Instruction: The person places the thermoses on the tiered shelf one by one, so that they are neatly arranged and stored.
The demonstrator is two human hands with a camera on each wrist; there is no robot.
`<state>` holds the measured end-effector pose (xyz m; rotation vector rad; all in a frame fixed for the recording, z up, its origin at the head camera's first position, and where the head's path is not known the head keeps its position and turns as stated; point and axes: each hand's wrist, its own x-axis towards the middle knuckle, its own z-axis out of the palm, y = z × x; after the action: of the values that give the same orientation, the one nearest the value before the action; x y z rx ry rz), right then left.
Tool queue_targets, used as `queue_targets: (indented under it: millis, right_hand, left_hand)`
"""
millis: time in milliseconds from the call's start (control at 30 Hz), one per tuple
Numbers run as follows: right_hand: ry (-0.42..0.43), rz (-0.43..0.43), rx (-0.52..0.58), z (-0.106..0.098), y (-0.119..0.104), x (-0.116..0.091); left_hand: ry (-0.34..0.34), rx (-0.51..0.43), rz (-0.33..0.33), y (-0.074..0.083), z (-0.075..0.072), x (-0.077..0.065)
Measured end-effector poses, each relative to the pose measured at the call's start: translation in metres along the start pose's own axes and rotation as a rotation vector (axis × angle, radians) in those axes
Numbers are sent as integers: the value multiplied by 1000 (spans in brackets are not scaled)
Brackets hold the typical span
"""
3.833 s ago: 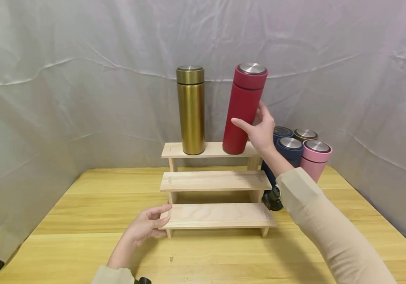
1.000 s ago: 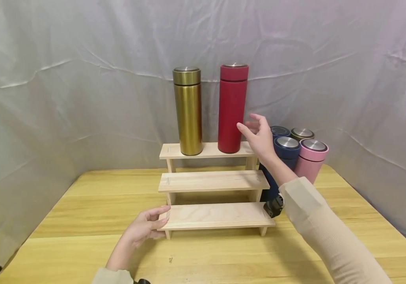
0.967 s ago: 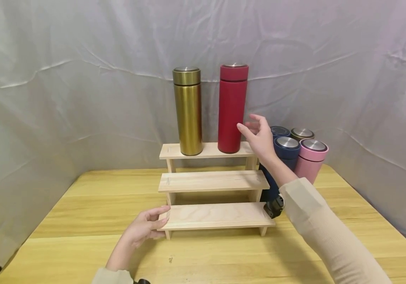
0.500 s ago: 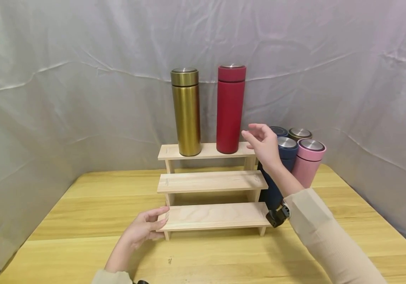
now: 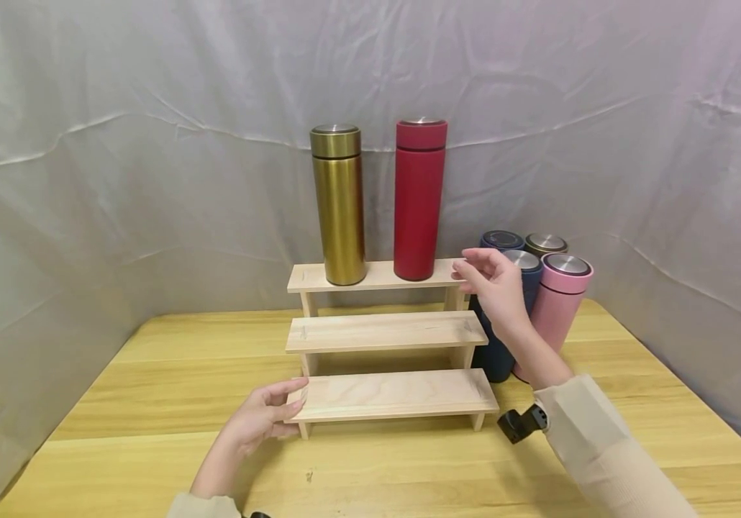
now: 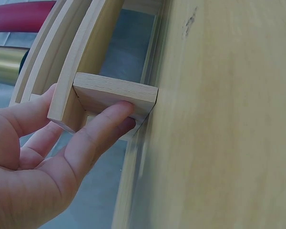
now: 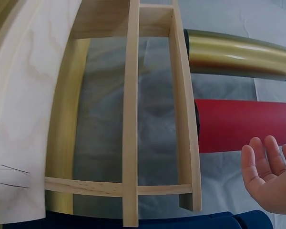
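Note:
A three-step wooden stand (image 5: 396,394) stands on the table. My left hand (image 5: 263,416) grips the left end of its lowest step; in the left wrist view, the thumb and fingers (image 6: 93,131) lie around the board end and the leg. Upright on the top step are a gold thermos (image 5: 339,216), left, and a red thermos (image 5: 419,205) to its right. My right hand (image 5: 498,291), fingers loosely curled around nothing, hovers by the top step's right end, partly hiding a navy thermos (image 5: 495,356). In the right wrist view it appears near the red thermos.
Right of the stand cluster a pink thermos (image 5: 561,306), another dark blue thermos (image 5: 502,239) and a brownish one (image 5: 546,243), standing on the wooden table (image 5: 183,388). Grey cloth (image 5: 215,180) hangs behind and along the sides.
The red thermos, earlier tilted in my right hand, now stands upright on the top step. My right hand has let go and moved down and right. The left hand keeps its grip.

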<state>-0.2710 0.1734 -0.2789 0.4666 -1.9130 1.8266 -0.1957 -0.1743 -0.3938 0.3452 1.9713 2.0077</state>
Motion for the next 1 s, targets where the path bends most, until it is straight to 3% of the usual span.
queue_targets:
  millis: [100, 200, 233, 300, 333, 467, 533, 567, 700, 800, 867, 900, 1000]
  right_hand:
    - [-15, -38, 27, -3, 2, -7]
    - [-5, -13, 13, -5, 1, -12]
    - [22, 15, -46, -1, -18, -20]
    - [14, -18, -18, -17, 26, -9]
    - [5, -15, 16, -19, 26, -10]
    - [-33, -134, 76, -54, 122, 11]
    - [-29, -116, 71, -60, 131, 10]
    - [-17, -123, 39, -69, 159, 16]
    - [-12, -100, 41, -79, 178, 12]
    - [-12, -124, 32, -84, 180, 6]
    - [-22, -145, 56, -83, 167, -2]
    - [-30, -157, 85, -81, 156, -7]
    - [-31, -150, 92, -64, 92, -29]
  left_hand:
    - [4, 2, -1, 0, 0, 0]
    - [4, 1, 0, 0, 0, 0]
    - [4, 0, 1, 0, 1, 0]
    - [5, -1, -1, 0, 1, 0]
    - [7, -3, -4, 0, 1, 0]
    - [13, -6, -14, -2, 0, 1]
    - [13, -6, -16, -2, 0, 1]
    - [12, -6, -16, -3, 0, 1]
    - [8, -3, -9, -2, 0, 1]
    - [7, -1, -6, -2, 0, 1]
    - [8, -1, -6, -2, 0, 1]
    - [8, -1, -5, -2, 0, 1]
    - [4, -3, -2, -2, 0, 1]
